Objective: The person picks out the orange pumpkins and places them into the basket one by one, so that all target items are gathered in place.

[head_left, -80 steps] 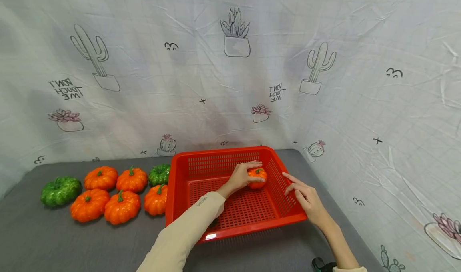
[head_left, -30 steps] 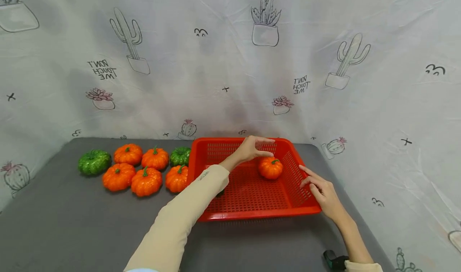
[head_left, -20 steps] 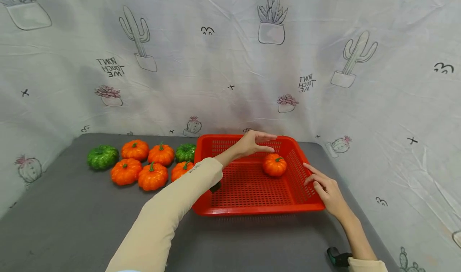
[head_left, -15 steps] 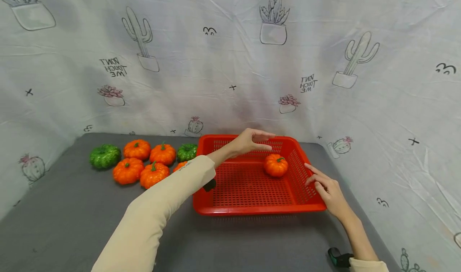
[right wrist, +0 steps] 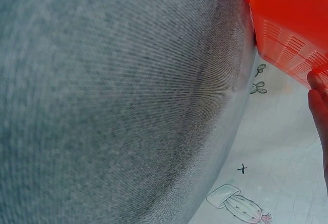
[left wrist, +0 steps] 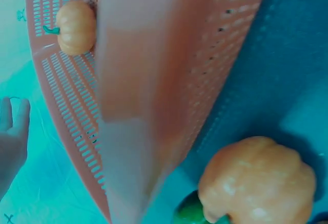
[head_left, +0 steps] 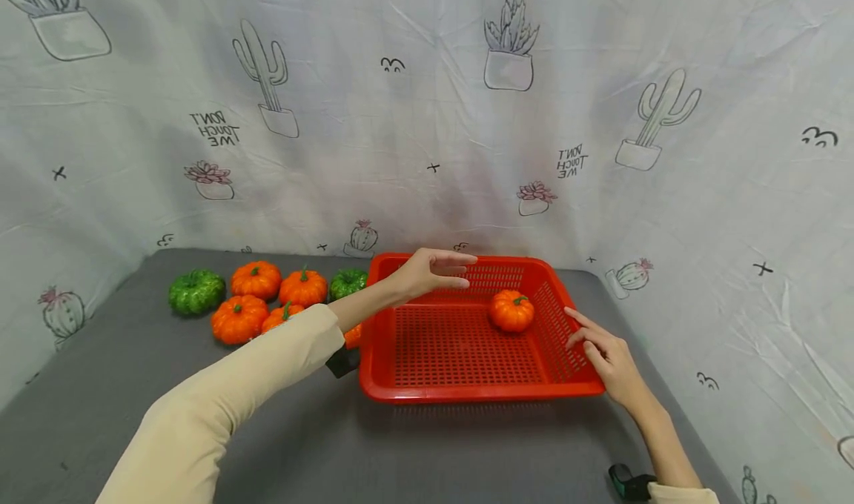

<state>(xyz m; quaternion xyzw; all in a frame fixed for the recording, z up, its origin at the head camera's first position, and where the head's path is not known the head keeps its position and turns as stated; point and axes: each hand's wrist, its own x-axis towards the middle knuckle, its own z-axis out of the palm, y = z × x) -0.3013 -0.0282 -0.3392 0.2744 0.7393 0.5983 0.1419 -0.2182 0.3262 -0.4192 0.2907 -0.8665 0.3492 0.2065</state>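
A red plastic basket (head_left: pixel 480 394) with slotted walls stands on the grey table. One small orange pumpkin (head_left: pixel 511 311) with a green stem sits inside, near the right wall; the left wrist view shows this pumpkin (left wrist: pixel 77 27) too. Above the basket's back left part hovers my left hand (head_left: pixel 423 274), holding nothing, fingers extended and thumb apart. My right hand (head_left: pixel 607 359) holds the basket's right rim, its fingers hooked over the edge. In the right wrist view only part of this hand (right wrist: pixel 319 106) appears, against the basket wall.
Left of the basket lie several orange pumpkins (head_left: pixel 239 319), with a green pumpkin (head_left: pixel 196 292) at the far left and another green pumpkin (head_left: pixel 348 282) beside the basket. My left sleeve (head_left: pixel 267 374) partly covers this group. A patterned cloth (head_left: pixel 427 118) hangs behind and at right.
My left hand has let go of the orange pumpkin in the basket and moved up and left. The right hand stays on the rim. The head view has shifted.
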